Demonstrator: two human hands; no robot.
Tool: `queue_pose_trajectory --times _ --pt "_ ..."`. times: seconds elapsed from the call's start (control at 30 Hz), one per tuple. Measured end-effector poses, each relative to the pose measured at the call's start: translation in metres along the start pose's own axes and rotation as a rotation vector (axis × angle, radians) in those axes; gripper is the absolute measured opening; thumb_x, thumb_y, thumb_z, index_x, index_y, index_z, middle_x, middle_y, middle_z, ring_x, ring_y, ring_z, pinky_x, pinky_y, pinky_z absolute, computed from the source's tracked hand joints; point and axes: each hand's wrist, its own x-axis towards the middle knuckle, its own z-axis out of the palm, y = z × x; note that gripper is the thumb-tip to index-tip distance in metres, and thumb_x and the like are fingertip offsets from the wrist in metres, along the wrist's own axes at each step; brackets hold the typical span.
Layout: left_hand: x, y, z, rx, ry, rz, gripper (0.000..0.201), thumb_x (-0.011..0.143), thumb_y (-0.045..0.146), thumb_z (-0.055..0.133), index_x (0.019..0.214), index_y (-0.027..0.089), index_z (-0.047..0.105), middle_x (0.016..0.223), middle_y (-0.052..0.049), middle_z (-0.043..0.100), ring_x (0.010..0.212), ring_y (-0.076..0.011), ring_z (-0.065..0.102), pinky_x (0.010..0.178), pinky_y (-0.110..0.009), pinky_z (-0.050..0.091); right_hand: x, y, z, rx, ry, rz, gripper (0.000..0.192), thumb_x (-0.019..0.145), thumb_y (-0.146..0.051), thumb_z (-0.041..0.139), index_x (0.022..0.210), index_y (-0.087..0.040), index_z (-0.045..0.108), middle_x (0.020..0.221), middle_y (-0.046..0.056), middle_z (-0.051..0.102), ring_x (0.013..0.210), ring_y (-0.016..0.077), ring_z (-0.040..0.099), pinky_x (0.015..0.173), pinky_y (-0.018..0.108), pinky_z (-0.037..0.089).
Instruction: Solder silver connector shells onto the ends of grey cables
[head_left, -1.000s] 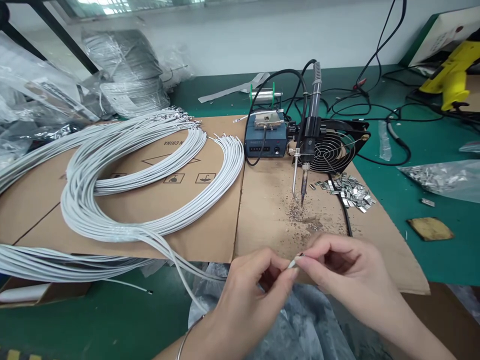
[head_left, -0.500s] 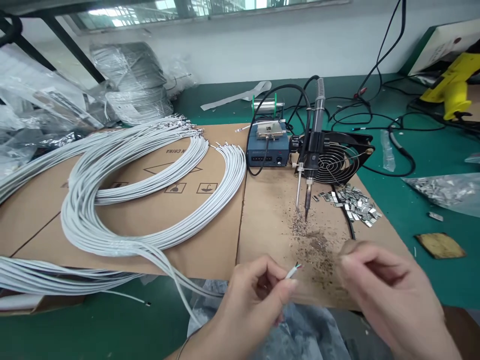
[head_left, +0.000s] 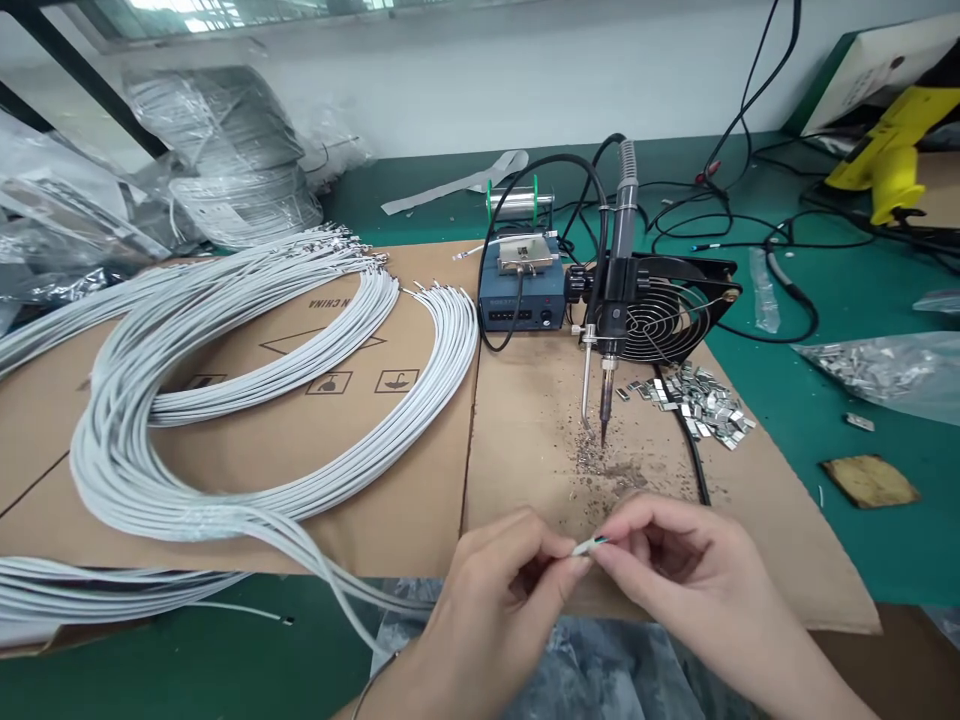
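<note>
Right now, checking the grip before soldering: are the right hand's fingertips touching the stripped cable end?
Touching. The head view shows the right hand pinching the cable end against the left hand, with no gap visible.

The right hand (head_left: 675, 570) has returned to the wire end (head_left: 589, 545), apparently pinching it.

Bare forearms; thin metal bangle (head_left: 373, 678) on the left wrist.

On the desk (head_left: 825, 300) lay a cardboard sheet (head_left: 420, 480). Coiled cables (head_left: 225, 400) rested on its left part. A soldering iron (head_left: 611, 300) stood at its far right, a fan (head_left: 667, 310) just behind it, metal clips (head_left: 697, 395) to its right.
</note>
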Motion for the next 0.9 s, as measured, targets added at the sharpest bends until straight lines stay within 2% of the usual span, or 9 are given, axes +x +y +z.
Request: queue_pose_trajectory --times 0.13,0.3,0.43,0.6,0.7,0.8,0.9 --pt "-0.001 -0.002 0.004 -0.123 -0.064 -0.118 0.017 0.083 0.022 0.054 0.067 0.016 0.053 0.058 0.002 0.05 0.052 -0.008 0.046 0.048 -0.019 0.034 0.0 0.006 0.0 0.09 -0.013 -0.002 0.02 0.073 -0.026 0.066 0.057 -0.017 0.058 0.053 -0.003 0.048 0.049 0.0101 0.038 0.044 0.021 0.029" --pt "0.001 0.001 0.011 -0.584 -0.099 -0.405 0.021 0.08 0.032 0.058 0.069 0.016 0.05 0.056 0.005 0.047 0.044 -0.0058 0.049 0.043 -0.016 0.038 -0.002 0.012 0.016 0.44 0.084 -0.058 0.02 0.073 -0.022 0.069 0.057 -0.016 0.058 0.054 -0.004 0.048 0.047 0.007 0.037 0.041 0.018 0.027" --pt "0.007 0.008 0.007 -0.786 -0.113 -0.516 0.022 0.075 0.034 0.065 0.073 0.014 0.054 0.052 0.003 0.055 0.045 -0.0059 0.052 0.047 -0.015 0.043 0.0 0.011 0.023 0.518 0.084 -0.067 0.018 0.075 -0.022 0.068 0.06 -0.017 0.059 0.056 -0.004 0.051 0.042 0.0047 0.036 0.038 0.016 0.025" --pt "0.015 0.011 0.0 -0.847 -0.147 -0.558 0.031 0.068 0.04 0.07 0.07 0.012 0.056 0.05 0.003 0.056 0.045 -0.007 0.054 0.048 -0.017 0.045 0.003 0.005 0.013 0.343 0.059 -0.022 0.02 0.07 -0.021 0.07 0.057 -0.018 0.056 0.054 -0.003 0.053 0.045 0.0073 0.042 0.041 0.018 0.032" --pt "0.017 0.009 -0.002 -0.85 -0.184 -0.582 0.033 0.065 0.041 0.071 0.067 0.013 0.053 0.044 0.003 0.054 0.04 -0.0061 0.051 0.045 -0.016 0.042 0.006 0.001 0.004 0.165 -0.003 -0.003 0.017 0.071 -0.025 0.068 0.06 -0.018 0.057 0.05 -0.004 0.048 0.046 0.0087 0.04 0.041 0.019 0.03" --pt "0.018 0.009 -0.003 -0.838 -0.205 -0.576 0.031 0.067 0.038 0.071 0.067 0.013 0.053 0.047 0.004 0.054 0.04 -0.0057 0.051 0.044 -0.016 0.041 0.009 -0.004 -0.002 -0.012 -0.102 0.02 0.01 0.072 -0.024 0.064 0.066 -0.018 0.058 0.05 -0.005 0.044 0.045 0.0086 0.036 0.041 0.019 0.028" --pt "0.018 0.01 -0.004 -0.819 -0.213 -0.551 0.026 0.07 0.033 0.069 0.067 0.013 0.053 0.052 0.004 0.054 0.042 -0.0052 0.051 0.045 -0.016 0.042 0.011 -0.011 -0.007 -0.128 -0.137 0.026 0.01 0.072 -0.023 0.061 0.064 -0.018 0.057 0.051 -0.005 0.044 0.046 0.0094 0.037 0.041 0.02 0.028"
